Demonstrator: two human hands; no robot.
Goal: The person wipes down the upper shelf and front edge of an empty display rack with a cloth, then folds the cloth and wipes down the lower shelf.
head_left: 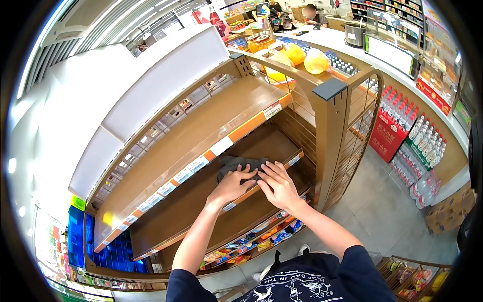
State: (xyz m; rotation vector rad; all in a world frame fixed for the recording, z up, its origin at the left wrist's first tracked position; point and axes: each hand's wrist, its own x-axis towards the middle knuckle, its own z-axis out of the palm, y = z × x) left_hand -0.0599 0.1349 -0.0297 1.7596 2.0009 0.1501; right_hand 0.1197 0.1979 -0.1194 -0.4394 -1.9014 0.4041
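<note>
A dark grey cloth [229, 164] lies bunched on the brown second shelf [176, 211], close to its front edge. My left hand [234, 185] grips the cloth from the near side, its fingers bent over the fabric. Beside it, my right hand [277, 187] holds the cloth's right part with fingers curved down and fingertips near those of the left. Part of the cloth is hidden under both hands. Just above is the brown top shelf [201, 128], with price labels [197, 164] along its orange front strip.
Packaged snacks [261, 241] fill a lower shelf. A brown post [329, 136] with a wire side panel bounds the rack at right. Red-capped bottles [397, 108] stand before the counter [352, 45], where a person is behind. A cardboard box [450, 211] sits on the floor.
</note>
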